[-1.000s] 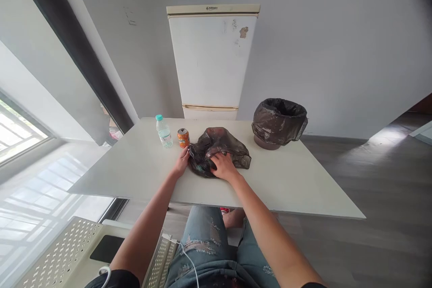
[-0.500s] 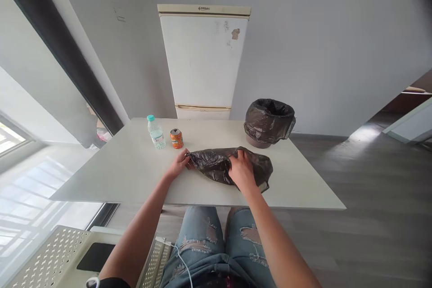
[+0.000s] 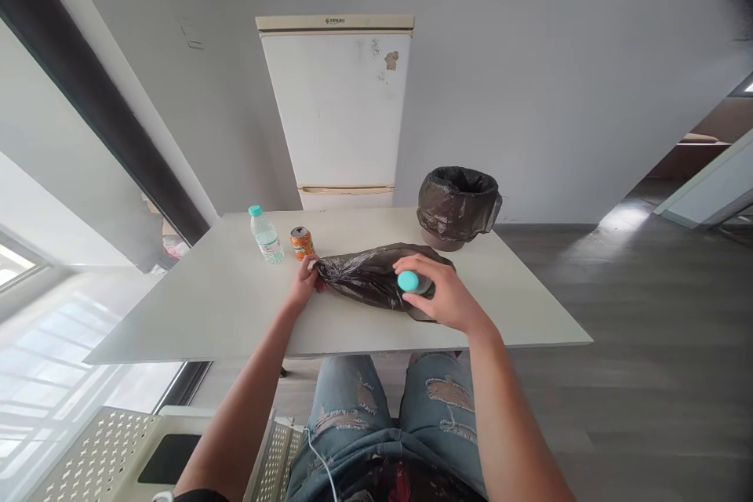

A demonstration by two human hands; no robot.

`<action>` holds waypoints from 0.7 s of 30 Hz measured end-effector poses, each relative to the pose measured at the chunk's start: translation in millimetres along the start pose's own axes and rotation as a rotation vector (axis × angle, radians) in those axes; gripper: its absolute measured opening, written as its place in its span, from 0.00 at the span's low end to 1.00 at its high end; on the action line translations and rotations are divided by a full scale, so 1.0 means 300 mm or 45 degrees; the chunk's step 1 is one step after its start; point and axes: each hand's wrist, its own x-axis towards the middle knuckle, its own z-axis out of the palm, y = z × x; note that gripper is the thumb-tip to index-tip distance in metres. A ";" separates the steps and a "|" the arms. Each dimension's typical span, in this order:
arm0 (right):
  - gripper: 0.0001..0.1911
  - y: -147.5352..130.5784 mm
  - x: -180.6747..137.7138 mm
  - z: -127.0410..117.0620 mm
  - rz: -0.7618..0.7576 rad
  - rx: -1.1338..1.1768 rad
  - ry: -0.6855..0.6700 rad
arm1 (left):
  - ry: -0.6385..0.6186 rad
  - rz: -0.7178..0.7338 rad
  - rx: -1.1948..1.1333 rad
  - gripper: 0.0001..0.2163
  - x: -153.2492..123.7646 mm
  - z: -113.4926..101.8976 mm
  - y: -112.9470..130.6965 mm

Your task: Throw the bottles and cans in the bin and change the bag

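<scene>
A black plastic bag [image 3: 361,276] lies stretched sideways across the table. My left hand [image 3: 304,282] pinches its gathered left end. Over the bag's right part, my right hand [image 3: 452,296] grips a plastic bottle [image 3: 408,281] around its upper end. Its teal cap faces me, while most of its body is hidden behind the hand. Another clear bottle [image 3: 268,239] with a teal cap stands at the left of the table. Beside it is an orange drink can [image 3: 302,242], just behind my left hand.
At the table's back right stands a small bin [image 3: 459,208] lined with a black bag. A white table [image 3: 194,290] spans the view, with a white fridge [image 3: 341,110] behind it. A perforated cream-coloured rack [image 3: 100,439] is at lower left, with a white cable [image 3: 321,459] near my legs.
My right hand has come up out of the bag's folds, and a teal-capped bottle now shows in it. My left hand keeps hold of the bag's end. The view has shifted slightly.
</scene>
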 end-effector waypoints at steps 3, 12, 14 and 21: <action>0.20 -0.039 -0.049 -0.003 -0.058 0.366 0.236 | -0.002 0.027 0.037 0.24 -0.010 0.005 0.021; 0.24 -0.105 -0.076 0.182 -0.072 0.738 1.018 | 0.368 0.271 0.267 0.22 -0.208 0.064 0.154; 0.24 -0.144 -0.086 0.211 0.001 0.718 0.858 | 0.551 0.396 0.489 0.20 -0.320 0.098 0.214; 0.30 -0.263 -0.104 0.375 0.133 1.025 0.196 | -0.179 0.223 0.663 0.38 -0.619 0.191 0.353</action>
